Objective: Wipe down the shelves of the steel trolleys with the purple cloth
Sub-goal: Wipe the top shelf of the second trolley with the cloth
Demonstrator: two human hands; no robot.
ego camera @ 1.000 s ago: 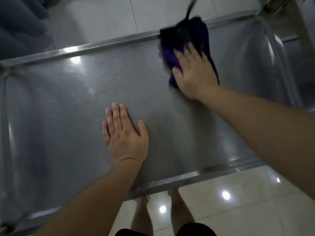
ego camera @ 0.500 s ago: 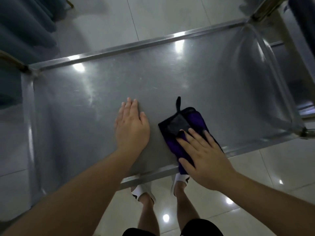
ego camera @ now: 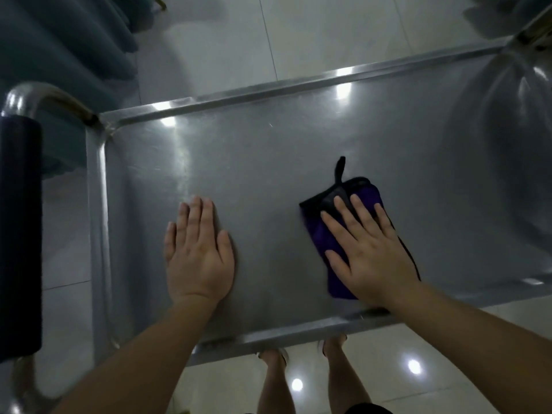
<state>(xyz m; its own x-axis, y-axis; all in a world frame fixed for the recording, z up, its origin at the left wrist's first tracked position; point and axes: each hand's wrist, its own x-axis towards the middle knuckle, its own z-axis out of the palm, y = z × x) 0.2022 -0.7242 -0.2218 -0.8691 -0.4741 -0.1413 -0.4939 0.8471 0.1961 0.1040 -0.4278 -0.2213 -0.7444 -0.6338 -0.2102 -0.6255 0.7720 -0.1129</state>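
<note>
The steel trolley's top shelf [ego camera: 268,162] fills the view, a flat grey tray with a raised rim. A folded purple cloth [ego camera: 321,234] with a black edge and a black hanging loop lies on it right of centre, near the front rim. My right hand [ego camera: 367,252] lies flat on the cloth with straight, spread fingers, pressing it onto the steel. My left hand [ego camera: 198,252] rests palm down on the bare shelf to the left, fingers together and straight, about a hand's width from the cloth.
The trolley's curved handle [ego camera: 21,222] with a dark grip stands at the left end. Teal curtain folds [ego camera: 65,46] hang at the upper left. White floor tiles [ego camera: 227,31] surround the trolley, and my legs and sandalled feet show below the front rim [ego camera: 268,339].
My right hand dragged the cloth from the far rim back toward the front rim, then slid it a little forward. The view shifted left, showing the handle. My left hand stayed flat.
</note>
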